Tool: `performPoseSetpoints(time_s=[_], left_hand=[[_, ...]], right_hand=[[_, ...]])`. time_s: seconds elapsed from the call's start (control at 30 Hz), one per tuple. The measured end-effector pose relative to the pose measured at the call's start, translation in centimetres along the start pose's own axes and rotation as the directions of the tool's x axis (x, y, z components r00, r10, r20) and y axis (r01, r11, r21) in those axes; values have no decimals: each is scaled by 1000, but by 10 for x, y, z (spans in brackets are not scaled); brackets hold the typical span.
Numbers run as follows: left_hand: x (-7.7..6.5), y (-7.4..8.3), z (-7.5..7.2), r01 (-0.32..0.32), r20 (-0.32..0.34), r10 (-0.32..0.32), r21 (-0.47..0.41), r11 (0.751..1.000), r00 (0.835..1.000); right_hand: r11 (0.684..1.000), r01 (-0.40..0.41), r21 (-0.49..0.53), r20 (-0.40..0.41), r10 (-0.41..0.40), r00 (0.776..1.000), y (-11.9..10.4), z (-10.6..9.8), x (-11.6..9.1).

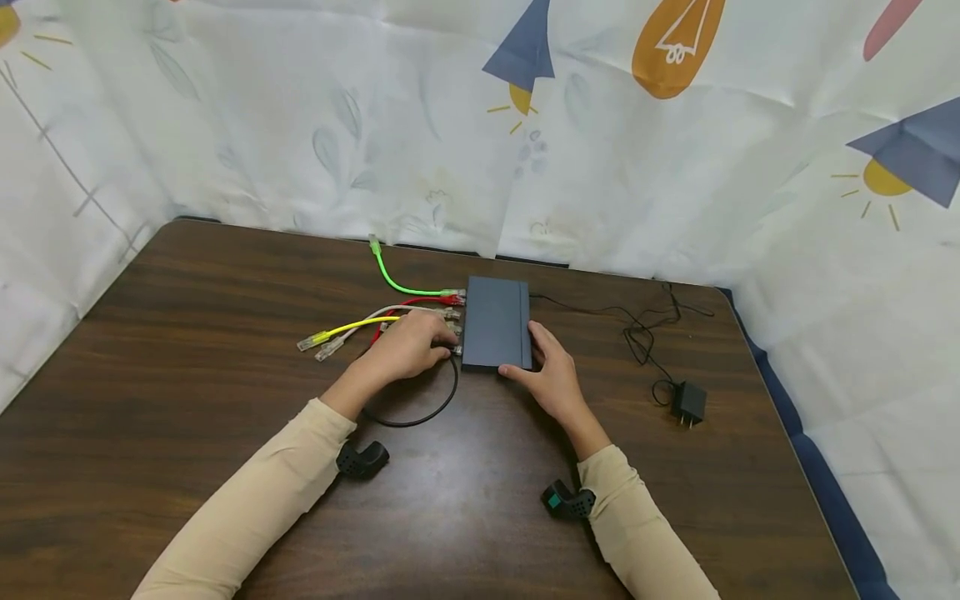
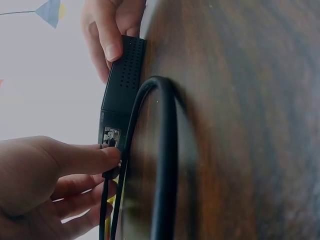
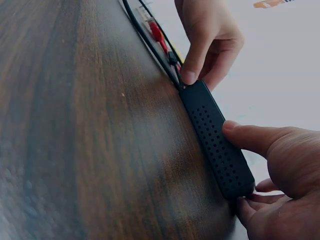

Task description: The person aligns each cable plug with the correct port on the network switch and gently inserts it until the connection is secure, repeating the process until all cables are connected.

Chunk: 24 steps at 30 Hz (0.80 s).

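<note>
A dark grey network switch point(image 1: 496, 321) lies flat on the table, its port side facing left. My left hand point(image 1: 408, 343) pinches the plug end of a black network cable point(image 1: 420, 422) between thumb and fingers, right at the port side. In the left wrist view, the clear plug point(image 2: 112, 135) shows at the port just beyond my thumb. My right hand point(image 1: 553, 377) grips the switch from its right side, thumb on the near vented edge. Green point(image 1: 386, 272), yellow point(image 1: 352, 327), grey and red network cables run from the port side, partly behind my left hand.
A thin black power cord point(image 1: 637, 337) leads from the switch's right side to a power adapter point(image 1: 688, 402) on the right of the brown wood-grain table point(image 1: 187, 400). A printed white curtain point(image 1: 420, 125) hangs along the far edge.
</note>
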<state>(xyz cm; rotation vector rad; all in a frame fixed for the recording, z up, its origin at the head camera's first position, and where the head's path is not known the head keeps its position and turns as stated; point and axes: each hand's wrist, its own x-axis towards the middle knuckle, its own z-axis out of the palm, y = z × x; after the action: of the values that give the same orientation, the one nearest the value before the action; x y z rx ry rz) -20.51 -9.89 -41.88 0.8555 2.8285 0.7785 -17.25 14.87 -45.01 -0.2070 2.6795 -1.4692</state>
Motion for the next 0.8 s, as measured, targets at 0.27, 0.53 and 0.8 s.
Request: performPoseSetpoints(time_s=[0.27, 0.53, 0.8], left_hand=[[1, 1, 1, 29, 3, -29, 15, 999, 1000], [2, 3, 2, 53, 2, -54, 50, 997, 999], [1, 4, 3, 69, -26, -67, 80, 994, 997]], right_hand=[[1000, 10, -9, -1, -10, 1000, -1, 0, 0], [1000, 18, -10, -10, -18, 1000, -1, 0, 0], [1000, 24, -1, -4, -24, 1000, 0, 0, 1]])
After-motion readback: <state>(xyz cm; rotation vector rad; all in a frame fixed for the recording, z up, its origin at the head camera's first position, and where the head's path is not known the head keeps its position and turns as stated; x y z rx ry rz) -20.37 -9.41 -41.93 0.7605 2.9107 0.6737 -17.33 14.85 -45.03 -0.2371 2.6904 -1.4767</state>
